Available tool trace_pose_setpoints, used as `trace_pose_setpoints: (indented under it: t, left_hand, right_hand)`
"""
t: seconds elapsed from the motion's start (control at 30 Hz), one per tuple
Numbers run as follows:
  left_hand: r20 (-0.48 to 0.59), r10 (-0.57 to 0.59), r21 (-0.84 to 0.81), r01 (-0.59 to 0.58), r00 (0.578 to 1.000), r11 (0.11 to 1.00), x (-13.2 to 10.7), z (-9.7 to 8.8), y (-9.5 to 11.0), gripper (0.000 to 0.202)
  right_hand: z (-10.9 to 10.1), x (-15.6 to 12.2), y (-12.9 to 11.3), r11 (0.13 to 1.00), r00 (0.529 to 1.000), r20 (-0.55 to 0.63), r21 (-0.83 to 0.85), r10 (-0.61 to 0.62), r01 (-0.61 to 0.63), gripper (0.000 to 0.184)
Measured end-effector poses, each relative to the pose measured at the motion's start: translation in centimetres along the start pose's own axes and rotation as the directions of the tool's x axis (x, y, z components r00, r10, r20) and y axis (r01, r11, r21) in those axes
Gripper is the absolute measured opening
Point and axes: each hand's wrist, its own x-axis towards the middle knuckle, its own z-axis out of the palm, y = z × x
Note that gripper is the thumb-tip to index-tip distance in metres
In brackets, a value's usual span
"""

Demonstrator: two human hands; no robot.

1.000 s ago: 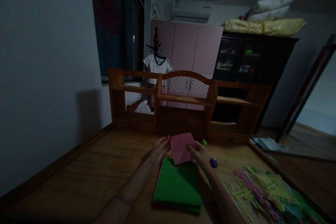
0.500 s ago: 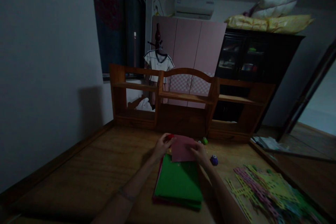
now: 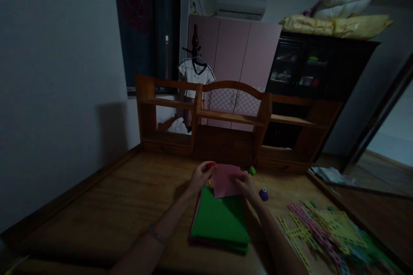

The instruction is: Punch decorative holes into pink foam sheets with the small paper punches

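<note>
My left hand [image 3: 200, 178] is closed round a small red craft punch [image 3: 211, 165], mostly hidden by the fingers, at the upper left corner of a pink paper sheet [image 3: 225, 181]. The sheet's right edge is pinched between the thumb and fingers of my right hand [image 3: 247, 184]. It is held tilted over the far end of a stack of green felt or paper sheets [image 3: 222, 221], with some magenta showing at the stack's edge. Just right of my right hand stands a purple punch [image 3: 263, 194]. A green punch [image 3: 252, 170] stands farther back, beside a partly hidden one with a white top.
On the right of the wooden table [image 3: 138, 197] lies a heap of yellow, pink and green perforated strips [image 3: 325, 232]. A wooden shelf unit [image 3: 229, 116] runs along the back edge. The left side meets a white wall [image 3: 64, 94].
Both hands and the pink sheet have shifted very slightly right and up in view, as the camera moved a little. The grip of each hand looks the same.
</note>
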Motion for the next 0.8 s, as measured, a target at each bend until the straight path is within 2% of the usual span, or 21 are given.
trace_pose_setpoints:
  t: [0.13,0.3,0.57,0.8]
  left_hand:
    - [0.021,-0.004,-0.005,0.004,1.000,1.000,0.1,-0.1,0.0,0.041]
    - [0.054,0.006,0.017,-0.007,0.999,1.000,0.1,-0.2,-0.2,0.038]
    - [0.054,-0.031,0.031,0.030,0.998,0.999,0.2,-0.4,-0.4,0.040]
    - [0.042,-0.032,0.041,0.030,0.999,0.999,0.5,-0.6,-0.8,0.042]
  right_hand:
    - [-0.1,-0.2,-0.5,0.999,1.000,0.002,-0.036,0.007,-0.007,0.030]
    - [-0.2,0.0,0.0,0.998,0.999,0.024,-0.054,-0.032,0.033,0.030]
    - [-0.2,0.3,1.0,0.998,0.998,0.046,-0.050,-0.033,0.035,0.032]
    - [0.0,0.2,0.9,0.997,0.999,0.040,-0.067,-0.030,0.033,0.032]
